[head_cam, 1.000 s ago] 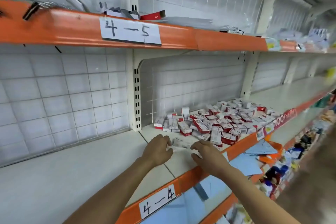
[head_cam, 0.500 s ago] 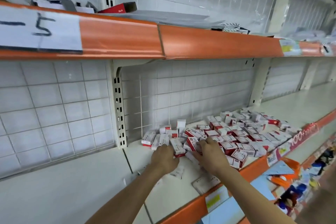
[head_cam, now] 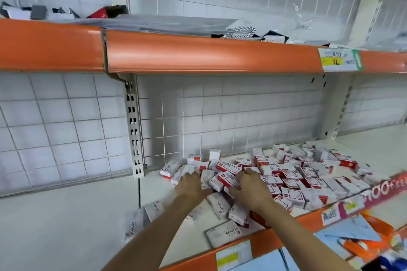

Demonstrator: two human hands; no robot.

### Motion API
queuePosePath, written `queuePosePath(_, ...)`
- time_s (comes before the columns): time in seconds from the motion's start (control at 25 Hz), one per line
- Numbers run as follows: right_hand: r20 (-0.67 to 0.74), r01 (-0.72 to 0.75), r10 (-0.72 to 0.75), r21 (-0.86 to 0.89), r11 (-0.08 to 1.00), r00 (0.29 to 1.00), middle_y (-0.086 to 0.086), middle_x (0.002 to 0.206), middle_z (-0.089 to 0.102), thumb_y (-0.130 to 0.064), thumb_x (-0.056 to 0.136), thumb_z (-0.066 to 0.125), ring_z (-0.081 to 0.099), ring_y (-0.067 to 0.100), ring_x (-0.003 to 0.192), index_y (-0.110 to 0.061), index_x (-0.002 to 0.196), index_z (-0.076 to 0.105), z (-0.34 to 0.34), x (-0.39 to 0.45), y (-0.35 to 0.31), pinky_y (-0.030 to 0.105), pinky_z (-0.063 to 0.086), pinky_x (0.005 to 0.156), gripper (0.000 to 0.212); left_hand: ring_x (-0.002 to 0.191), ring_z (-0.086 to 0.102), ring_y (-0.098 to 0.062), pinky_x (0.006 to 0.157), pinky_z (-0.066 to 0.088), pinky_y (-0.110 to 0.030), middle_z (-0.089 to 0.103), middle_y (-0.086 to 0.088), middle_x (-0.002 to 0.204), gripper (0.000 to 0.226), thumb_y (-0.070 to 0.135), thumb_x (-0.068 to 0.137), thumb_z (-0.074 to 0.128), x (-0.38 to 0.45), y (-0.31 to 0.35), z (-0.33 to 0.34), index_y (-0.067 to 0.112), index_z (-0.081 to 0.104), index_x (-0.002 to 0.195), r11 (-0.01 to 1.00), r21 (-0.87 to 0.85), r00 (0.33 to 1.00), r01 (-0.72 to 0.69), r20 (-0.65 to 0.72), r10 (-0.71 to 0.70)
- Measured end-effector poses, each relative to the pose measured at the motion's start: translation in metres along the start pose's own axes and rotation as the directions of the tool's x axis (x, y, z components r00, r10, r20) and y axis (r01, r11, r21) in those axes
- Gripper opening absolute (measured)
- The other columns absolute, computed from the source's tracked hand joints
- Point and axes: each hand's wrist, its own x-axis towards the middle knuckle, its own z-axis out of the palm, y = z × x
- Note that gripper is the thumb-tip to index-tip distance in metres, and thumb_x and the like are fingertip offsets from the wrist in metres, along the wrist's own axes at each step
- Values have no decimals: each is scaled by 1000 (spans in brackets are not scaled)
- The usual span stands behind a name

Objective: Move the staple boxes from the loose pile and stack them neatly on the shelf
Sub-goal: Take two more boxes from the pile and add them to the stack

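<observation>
A loose pile of small red-and-white staple boxes (head_cam: 293,174) covers the right part of the white shelf (head_cam: 66,215). My left hand (head_cam: 190,186) reaches into the pile's left edge, its fingers bent over a white box (head_cam: 206,179). Just to the right, my right hand (head_cam: 251,186) curls its fingers round a red-and-white box (head_cam: 228,180). Only a few boxes separate the two hands. Several white boxes lie flat nearer me, one (head_cam: 219,204) under my wrists, one (head_cam: 224,234) at the front edge and one (head_cam: 154,208) to the left.
An orange upper shelf edge (head_cam: 198,53) with a price tag (head_cam: 339,59) hangs overhead. A slotted upright (head_cam: 134,134) stands against the wire-grid back wall. The shelf's orange front lip (head_cam: 264,246) runs below my arms. Blue and orange packages (head_cam: 352,231) sit on the lower shelf.
The view has closed in on the pile. Both hands left the shelf's front edge and pushed forward into the left end of the pile, where they now hold boxes.
</observation>
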Motion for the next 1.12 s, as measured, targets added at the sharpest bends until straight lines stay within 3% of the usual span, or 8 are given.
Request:
queuePosePath(0.16,-45,70,-67,63,996,997,9,121,48,-39,86,56,44,25,114,-8,117,52,1,0,7,32,41,88,44,110,57,-24,90,50,-34,55,-9,122,55,54,79,64,-9,-8,-5,17,58,120,999,-21,999,-44,13,45)
queuePosePath(0.4,-133,236,-217,151,960,967,2,125,45,-44,81,56,41,21,119,-14,122,51,5,-1,0,30,40,93,51,85,61,-18,71,49,-27,68,-2,95,41,45,67,78,-42,-33,-22,17,64,94,983,-174,987,-56,-161,28)
queuePosePath(0.6,-127,369,-348,235,899,929,0,123,43,-36,82,60,41,19,119,-16,126,48,21,-7,-31,29,40,92,50,77,55,-14,66,43,-20,66,-6,93,30,23,67,80,-76,-56,-45,12,66,92,970,-228,959,-79,-285,11)
queuePosePath(0.72,-108,451,-438,253,856,892,1,126,40,-39,83,64,37,18,122,-17,128,45,30,-9,-56,29,37,98,54,82,58,-16,71,48,-24,64,-5,96,33,25,68,81,-98,-78,-58,10,64,93,965,-262,942,-22,-329,-68)
queuePosePath(0.88,-123,577,-566,256,775,815,1,125,40,-39,83,63,37,18,119,-19,126,45,40,-16,-102,27,36,91,51,84,57,-12,61,42,-7,56,0,100,38,26,67,83,-132,-122,-76,14,62,97,958,-282,917,52,-368,-157)
queuePosePath(1.12,-81,672,-682,291,681,727,-1,119,44,-29,82,66,39,16,114,-21,125,49,58,-36,-183,22,33,87,47,77,51,-8,61,39,-7,59,4,92,35,28,69,81,-185,-198,-102,15,64,96,963,-230,883,141,-410,-227)
